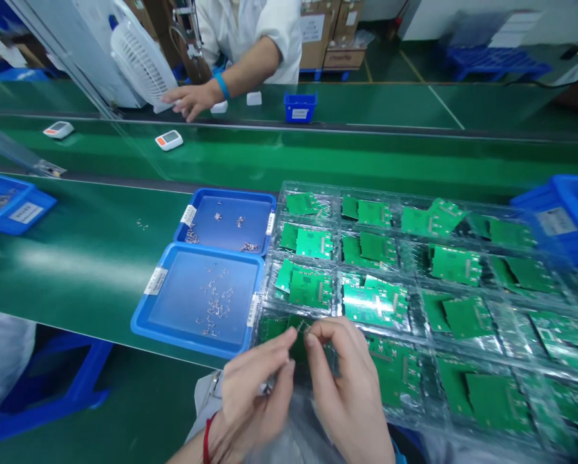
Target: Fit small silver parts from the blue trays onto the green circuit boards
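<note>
**Board work under way at the tray's near corner**

While both hands meet over the clear tray (549,444), the left hand (254,386) and right hand (346,380) pinch a green circuit board (299,345); many boards (455,264) lie untouched, and metal clips (216,306) remain in the blue tray (146,322)

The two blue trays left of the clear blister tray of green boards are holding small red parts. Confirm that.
Not quite. In the head view the two blue trays left of the clear blister tray hold small silvery metal parts, not red ones.
</note>
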{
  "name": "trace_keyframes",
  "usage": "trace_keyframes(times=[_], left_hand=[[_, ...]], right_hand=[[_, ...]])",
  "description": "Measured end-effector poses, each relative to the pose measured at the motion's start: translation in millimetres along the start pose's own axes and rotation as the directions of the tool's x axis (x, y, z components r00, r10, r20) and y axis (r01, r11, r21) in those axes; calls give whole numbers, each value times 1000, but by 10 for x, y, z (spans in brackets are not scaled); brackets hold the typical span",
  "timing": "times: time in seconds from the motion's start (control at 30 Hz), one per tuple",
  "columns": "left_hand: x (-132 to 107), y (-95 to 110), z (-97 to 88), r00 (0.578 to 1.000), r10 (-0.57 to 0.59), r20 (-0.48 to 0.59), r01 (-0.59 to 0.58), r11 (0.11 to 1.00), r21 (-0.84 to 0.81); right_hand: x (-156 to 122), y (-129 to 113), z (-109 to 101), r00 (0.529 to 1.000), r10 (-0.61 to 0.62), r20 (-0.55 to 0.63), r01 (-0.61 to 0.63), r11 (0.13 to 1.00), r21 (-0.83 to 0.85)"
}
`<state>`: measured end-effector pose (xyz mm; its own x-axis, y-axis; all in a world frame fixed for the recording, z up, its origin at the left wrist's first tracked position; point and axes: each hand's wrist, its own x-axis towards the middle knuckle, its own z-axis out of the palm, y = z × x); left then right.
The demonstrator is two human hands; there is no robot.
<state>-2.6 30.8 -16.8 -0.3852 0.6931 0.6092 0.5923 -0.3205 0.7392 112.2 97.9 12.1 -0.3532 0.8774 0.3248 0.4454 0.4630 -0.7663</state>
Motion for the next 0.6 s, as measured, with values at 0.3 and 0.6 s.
trace_keyframes(times=[0.3, 0.6], left_hand=[[350, -66, -163, 979, 1, 202, -33, 987, 158], [317, -90, -247, 975, -181, 132, 153, 969, 194]], right_hand=[[12, 9, -52, 997, -8, -80, 8, 1000, 3], [20, 3, -140, 990, 19, -140, 5, 985, 171]])
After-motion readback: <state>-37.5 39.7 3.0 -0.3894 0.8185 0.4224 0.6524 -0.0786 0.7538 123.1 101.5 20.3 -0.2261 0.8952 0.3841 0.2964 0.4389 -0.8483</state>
